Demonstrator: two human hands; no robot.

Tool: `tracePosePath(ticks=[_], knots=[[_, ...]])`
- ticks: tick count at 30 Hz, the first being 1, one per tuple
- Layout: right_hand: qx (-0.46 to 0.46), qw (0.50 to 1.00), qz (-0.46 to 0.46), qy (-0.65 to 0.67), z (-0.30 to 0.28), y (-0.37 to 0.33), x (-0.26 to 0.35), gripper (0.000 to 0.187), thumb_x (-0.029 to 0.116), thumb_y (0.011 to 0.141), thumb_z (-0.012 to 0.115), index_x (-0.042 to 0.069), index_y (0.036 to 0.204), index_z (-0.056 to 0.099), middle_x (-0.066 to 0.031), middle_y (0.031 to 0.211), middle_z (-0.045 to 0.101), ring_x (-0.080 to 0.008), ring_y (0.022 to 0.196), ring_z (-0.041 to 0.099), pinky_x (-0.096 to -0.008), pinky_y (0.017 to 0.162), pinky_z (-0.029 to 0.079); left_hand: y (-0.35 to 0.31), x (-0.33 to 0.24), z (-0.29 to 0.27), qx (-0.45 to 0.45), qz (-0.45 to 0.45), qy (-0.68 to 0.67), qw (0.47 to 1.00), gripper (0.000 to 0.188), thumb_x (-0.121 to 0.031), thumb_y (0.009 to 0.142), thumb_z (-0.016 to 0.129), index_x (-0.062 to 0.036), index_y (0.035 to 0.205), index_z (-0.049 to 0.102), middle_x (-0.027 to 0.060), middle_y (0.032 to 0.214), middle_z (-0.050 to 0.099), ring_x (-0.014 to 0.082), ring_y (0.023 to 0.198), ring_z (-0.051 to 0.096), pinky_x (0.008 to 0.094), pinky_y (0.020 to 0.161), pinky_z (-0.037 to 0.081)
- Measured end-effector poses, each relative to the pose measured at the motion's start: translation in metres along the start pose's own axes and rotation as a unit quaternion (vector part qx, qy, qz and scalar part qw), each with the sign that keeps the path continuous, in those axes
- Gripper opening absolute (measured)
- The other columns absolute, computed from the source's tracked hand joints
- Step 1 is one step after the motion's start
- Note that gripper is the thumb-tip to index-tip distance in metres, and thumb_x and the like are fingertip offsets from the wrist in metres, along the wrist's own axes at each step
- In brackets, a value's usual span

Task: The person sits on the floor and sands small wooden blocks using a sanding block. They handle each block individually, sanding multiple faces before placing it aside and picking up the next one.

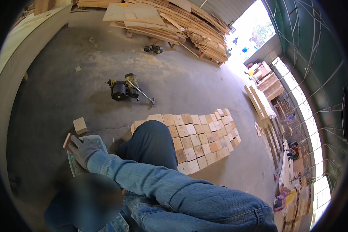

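Observation:
My right hand, in a grey glove, reaches across to the left with its fingers closed round a small flat wooden block, its outer face reddish brown. Beneath that hand is a pale-blue plastic piece with a patterned rim, largely covered by the hand and sleeve. A pale square wooden block rests on the floor just beyond it. My left hand does not show; a blurred round patch hides part of the lower left. Right of my bent knee, many sawn wooden blocks stand packed in rows.
Ahead on the concrete floor lie a black-and-yellow nail gun, a hammer-like metal tool and another dark tool. Stacked boards fill the back. A long wooden panel borders the left. People sit far right.

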State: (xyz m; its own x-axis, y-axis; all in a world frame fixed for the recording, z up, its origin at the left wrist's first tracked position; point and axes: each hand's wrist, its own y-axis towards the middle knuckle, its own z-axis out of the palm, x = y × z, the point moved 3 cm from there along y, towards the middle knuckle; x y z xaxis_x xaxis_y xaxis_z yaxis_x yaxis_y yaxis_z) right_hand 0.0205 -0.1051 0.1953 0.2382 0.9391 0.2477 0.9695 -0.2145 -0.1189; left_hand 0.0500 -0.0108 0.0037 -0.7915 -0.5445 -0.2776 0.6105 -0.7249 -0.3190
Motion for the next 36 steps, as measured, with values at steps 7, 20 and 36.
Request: tracePosePath(ticks=[7,20,36], knots=[[0.0,0.998,-0.059,0.029,0.026,-0.099,-0.018,0.07,0.035,0.091,0.071,0.017,0.155,0.051,-0.0131,0.165,0.036,-0.0404,0.133,0.05,-0.0542,0.104,0.044,-0.011,0.004,-0.006,-0.007,-0.029,-0.029,0.999,0.069,-0.054,0.112,0.038,-0.0136,0.167,0.027,0.015,0.166,0.038,0.0329,0.15,0.042,0.051,0.125,0.037],[-0.014,0.999,0.043,0.001,0.002,0.0,-0.04,0.062,0.033,0.095,0.065,0.014,0.153,0.051,-0.0144,0.163,0.038,-0.0418,0.123,0.058,-0.0545,0.103,0.046,0.002,0.007,-0.003,0.011,0.028,0.021,0.999,0.061,-0.047,0.113,0.038,-0.0133,0.164,0.033,0.0158,0.164,0.04,0.0347,0.146,0.047,0.0515,0.121,0.043],[0.045,0.998,-0.028,0.017,0.026,-0.107,-0.04,0.07,0.034,0.094,0.068,0.022,0.16,0.045,-0.0117,0.168,0.033,-0.0428,0.133,0.05,-0.0563,0.104,0.043,-0.004,0.009,-0.031,0.063,0.16,0.285,0.943,0.058,-0.035,0.11,0.054,-0.0105,0.16,0.037,0.0152,0.16,0.045,0.0318,0.143,0.05,0.0477,0.118,0.048]])
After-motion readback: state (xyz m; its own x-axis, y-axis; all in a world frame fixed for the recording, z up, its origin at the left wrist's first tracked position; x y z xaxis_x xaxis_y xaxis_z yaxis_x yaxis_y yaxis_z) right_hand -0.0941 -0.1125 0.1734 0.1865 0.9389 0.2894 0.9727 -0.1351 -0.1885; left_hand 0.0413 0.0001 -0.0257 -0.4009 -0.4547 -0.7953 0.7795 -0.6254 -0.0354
